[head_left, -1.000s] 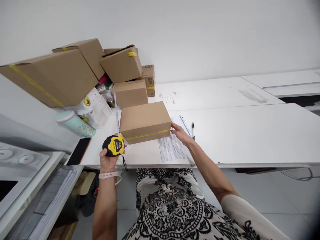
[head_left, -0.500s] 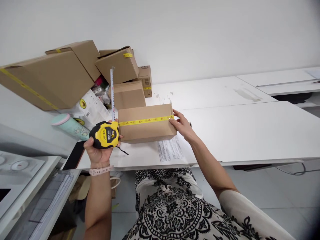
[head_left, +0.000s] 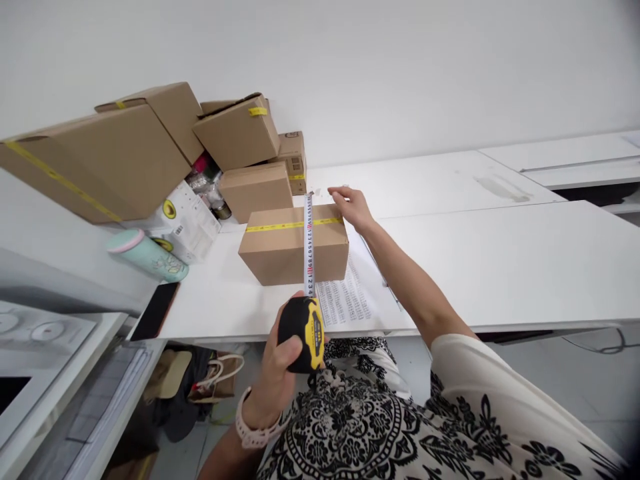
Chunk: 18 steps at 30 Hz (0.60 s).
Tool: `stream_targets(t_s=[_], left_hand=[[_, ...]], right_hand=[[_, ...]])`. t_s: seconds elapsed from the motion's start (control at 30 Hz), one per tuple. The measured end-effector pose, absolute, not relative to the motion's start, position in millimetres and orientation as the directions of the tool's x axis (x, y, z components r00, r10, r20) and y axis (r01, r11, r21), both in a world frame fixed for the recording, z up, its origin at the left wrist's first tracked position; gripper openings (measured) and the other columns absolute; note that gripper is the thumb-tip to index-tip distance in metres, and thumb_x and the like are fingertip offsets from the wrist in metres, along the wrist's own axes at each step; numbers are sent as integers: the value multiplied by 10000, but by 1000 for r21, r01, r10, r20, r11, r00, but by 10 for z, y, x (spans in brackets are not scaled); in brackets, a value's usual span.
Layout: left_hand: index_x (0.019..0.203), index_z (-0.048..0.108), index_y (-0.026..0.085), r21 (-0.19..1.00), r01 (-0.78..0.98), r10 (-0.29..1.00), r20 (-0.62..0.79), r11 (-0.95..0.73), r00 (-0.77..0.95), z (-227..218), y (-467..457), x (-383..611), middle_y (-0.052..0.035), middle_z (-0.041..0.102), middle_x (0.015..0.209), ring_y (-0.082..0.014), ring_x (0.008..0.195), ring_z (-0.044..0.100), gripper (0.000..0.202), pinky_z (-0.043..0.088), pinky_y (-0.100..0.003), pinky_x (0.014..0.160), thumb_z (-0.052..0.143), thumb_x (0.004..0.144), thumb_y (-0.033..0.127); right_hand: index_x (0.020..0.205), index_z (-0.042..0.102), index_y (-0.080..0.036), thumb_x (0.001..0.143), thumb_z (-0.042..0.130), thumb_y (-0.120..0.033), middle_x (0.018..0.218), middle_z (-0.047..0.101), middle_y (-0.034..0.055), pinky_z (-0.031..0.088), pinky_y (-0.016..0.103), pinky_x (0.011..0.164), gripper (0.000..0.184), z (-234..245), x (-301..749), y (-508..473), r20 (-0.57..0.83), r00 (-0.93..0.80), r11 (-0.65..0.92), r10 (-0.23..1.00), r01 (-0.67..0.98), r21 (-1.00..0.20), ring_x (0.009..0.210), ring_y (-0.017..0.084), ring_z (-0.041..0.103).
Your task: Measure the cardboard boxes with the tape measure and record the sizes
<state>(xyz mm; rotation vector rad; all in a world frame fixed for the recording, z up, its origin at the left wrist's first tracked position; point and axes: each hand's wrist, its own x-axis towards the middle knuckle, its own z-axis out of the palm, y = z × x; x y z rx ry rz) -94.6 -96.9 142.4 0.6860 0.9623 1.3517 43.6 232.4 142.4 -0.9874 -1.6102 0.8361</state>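
Note:
My left hand (head_left: 283, 363) is closed around a black and yellow tape measure (head_left: 301, 335) near the table's front edge. Its white blade (head_left: 309, 247) is drawn out away from me, running across the front and top of a closed cardboard box (head_left: 277, 257). Yellow printed tape crosses the top of that box. The blade's hooked end is by the box's far edge. Just to the right of that end is my right hand (head_left: 353, 205), over the box's far right corner, holding nothing, its fingers loosely bent and pointing left. A printed sheet (head_left: 345, 297) lies beside and partly under the box.
Several cardboard boxes (head_left: 100, 160) are stacked at the back left. In front of them are a white carton with avocado pictures (head_left: 187, 220), a mint-green bottle (head_left: 147, 253) lying down and a black phone-like slab (head_left: 156, 310). A thin pen-like object lies right of the sheet.
My left hand has brought the tape measure right and toward me, turning it, with the blade now across the box. My right hand has left the box's right end for its far corner.

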Motion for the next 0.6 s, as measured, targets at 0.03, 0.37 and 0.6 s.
stream_targets(t_s=[0.03,0.37,0.6], left_hand=[[1441,465,260,868,-477,983,-180,139,-41,1432,-949,-910,-139,615,1280,-294,939,683,733,596,-336,614,727,787,461],[1271,537,184,920,-351,970,-222,176,-96,1623,-738,-923,-67,651,964,-221,772,669,625,561,-294,535,733,770,502],[1183,573,175,917,-359,976,-209,175,-56,1599,-680,-906,-67,661,912,-230,785,676,524,566,-299,558,713,801,505]], right_hand=[[1062,748,-175,884,508,-309,1183,720,91,458,387,1002,327,1456,381,2380,393,-176,425,902,210,-881,1124,235,623],[729,729,-163,831,607,-330,671,647,21,440,294,693,231,1517,43,2596,217,-289,329,932,431,-840,683,163,571],[732,716,-179,798,668,-416,733,668,37,451,306,676,250,1550,19,2624,146,-251,254,957,479,-840,674,165,566]])
